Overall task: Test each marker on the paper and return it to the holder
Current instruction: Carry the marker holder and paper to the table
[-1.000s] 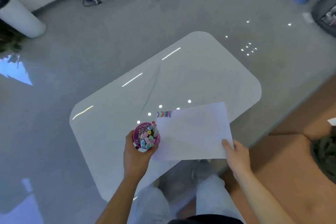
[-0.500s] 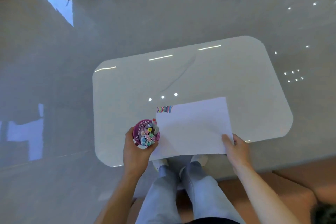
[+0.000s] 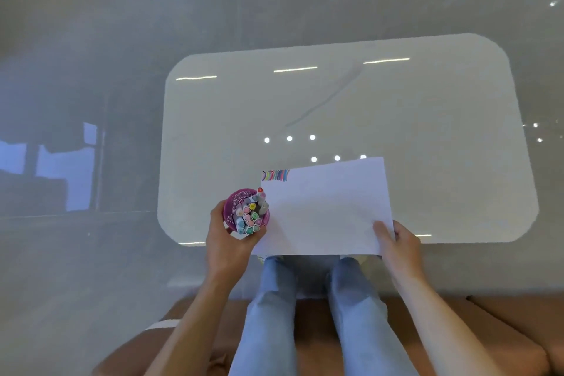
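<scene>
Both hands full
Left hand (image 3: 227, 246) grips holder (image 3: 234, 199), nine o'clock of paper (image 3: 326, 207); right hand (image 3: 400, 243) pinches paper's five o'clock corner.

I can read no words, numbers or brands from here: the paper (image 3: 326, 210) carries only coloured strokes (image 3: 275, 175) at its far left corner, and marks on the markers (image 3: 248, 217) and holder (image 3: 231, 204) are too small.
</scene>
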